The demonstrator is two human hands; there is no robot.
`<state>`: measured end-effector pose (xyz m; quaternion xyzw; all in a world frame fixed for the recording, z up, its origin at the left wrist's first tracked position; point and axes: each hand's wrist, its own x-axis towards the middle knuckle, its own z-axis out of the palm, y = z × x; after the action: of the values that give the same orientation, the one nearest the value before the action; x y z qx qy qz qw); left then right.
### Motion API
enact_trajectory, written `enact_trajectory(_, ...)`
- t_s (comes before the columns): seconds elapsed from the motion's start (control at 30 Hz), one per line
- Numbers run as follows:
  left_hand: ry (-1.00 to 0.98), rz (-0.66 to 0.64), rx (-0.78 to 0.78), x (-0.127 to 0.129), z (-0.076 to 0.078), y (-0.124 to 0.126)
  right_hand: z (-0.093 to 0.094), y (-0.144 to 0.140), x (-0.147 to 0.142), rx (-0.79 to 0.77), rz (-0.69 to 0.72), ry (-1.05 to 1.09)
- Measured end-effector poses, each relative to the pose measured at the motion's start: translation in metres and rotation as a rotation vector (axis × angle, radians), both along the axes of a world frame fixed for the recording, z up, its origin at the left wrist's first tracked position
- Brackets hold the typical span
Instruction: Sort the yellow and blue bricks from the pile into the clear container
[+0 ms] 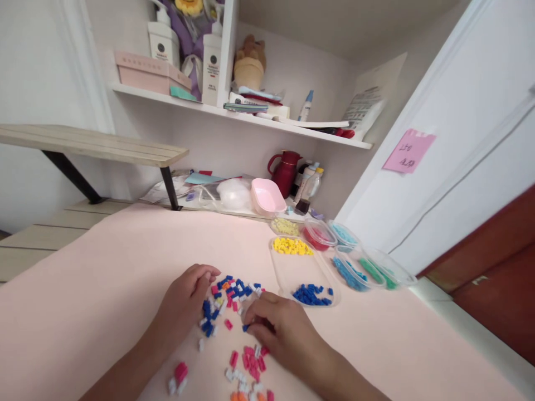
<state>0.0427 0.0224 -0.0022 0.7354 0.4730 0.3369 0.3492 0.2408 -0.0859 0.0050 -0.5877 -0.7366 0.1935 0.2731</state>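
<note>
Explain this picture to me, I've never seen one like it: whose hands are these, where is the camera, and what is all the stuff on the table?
The one picture comes from a camera worn on a person's head, looking down at their own bare hands. The left hand and right hand rest on a pink table, fingers in a pile of small blue, pink and white bricks. More pink bricks lie nearer. Whether either hand pinches a brick is hidden. To the right, clear trays hold sorted yellow bricks and blue bricks.
</note>
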Motion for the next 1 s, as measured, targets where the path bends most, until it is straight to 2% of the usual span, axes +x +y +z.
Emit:
enact_trajectory(0.17,0.020,0.022,-0.010,-0.002,-0.002,0.006,0.004,-0.001,-0.003,0.013,0.010,-0.050)
enact_trajectory(0.27,0.046,0.048,-0.028,-0.003,-0.003,0.009,0.016,-0.001,0.009,0.047,-0.015,-0.114)
enact_trajectory(0.4,0.053,0.061,-0.078,-0.002,0.001,0.009,0.044,-0.009,0.051,0.098,-0.242,-0.127)
enact_trajectory(0.53,0.036,0.075,-0.078,0.000,0.003,0.008,0.059,-0.019,0.089,-0.074,-0.484,-0.294)
enact_trajectory(0.63,0.024,0.081,-0.071,0.000,0.001,0.010,0.060,-0.021,0.097,-0.176,-0.593,-0.451)
enact_trajectory(0.87,0.012,0.068,-0.069,-0.003,-0.009,0.015,0.058,-0.020,0.109,-0.098,-0.753,-0.510)
enact_trajectory(1.0,0.015,0.074,-0.076,-0.003,-0.010,0.016,0.055,-0.020,0.120,-0.167,-0.800,-0.566)
